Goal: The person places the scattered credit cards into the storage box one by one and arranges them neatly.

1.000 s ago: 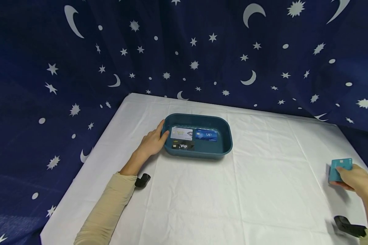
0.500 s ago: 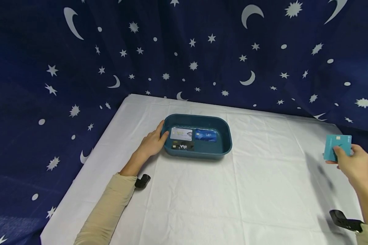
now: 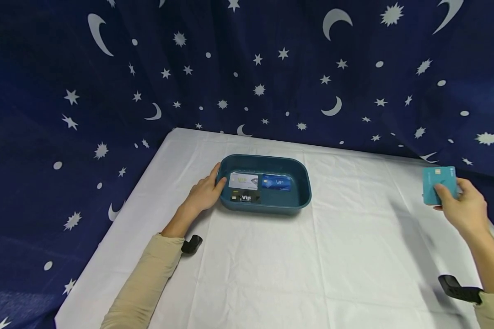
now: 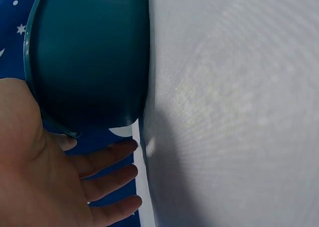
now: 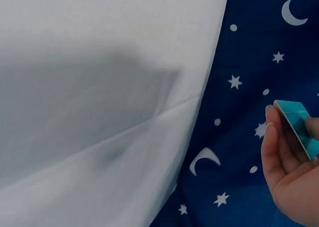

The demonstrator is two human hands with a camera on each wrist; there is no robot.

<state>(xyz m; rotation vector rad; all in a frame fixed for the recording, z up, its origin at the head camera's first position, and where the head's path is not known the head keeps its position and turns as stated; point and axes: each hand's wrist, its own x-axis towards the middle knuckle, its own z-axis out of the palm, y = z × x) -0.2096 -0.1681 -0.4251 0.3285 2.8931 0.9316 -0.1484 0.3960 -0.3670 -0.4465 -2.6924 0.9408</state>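
A dark teal plastic basin (image 3: 267, 211) stands on the white-covered table. My left hand (image 3: 203, 191) holds its left end, thumb over the rim and index finger at the outside. In the left wrist view the other fingers (image 4: 107, 187) spread out below the basin's wall (image 4: 94, 57). Inside the basin lie a silver-white VIP card (image 3: 243, 181), a blue VIP card (image 3: 276, 182) and a black Vip card (image 3: 247, 196). At the far right my right hand (image 3: 465, 205) pinches a teal chip card (image 3: 439, 183) between thumb and fingers, raised above the table.
White cloth (image 3: 354, 265) covers the table. A dark blue curtain (image 3: 247, 68) with moons and stars hangs along its back and left side. Black wrist-worn devices show at the left wrist (image 3: 191, 245) and right wrist (image 3: 457, 289).
My right hand has risen from near the table at the right edge and moved a little left with the teal card. The left hand and the basin have stayed put.
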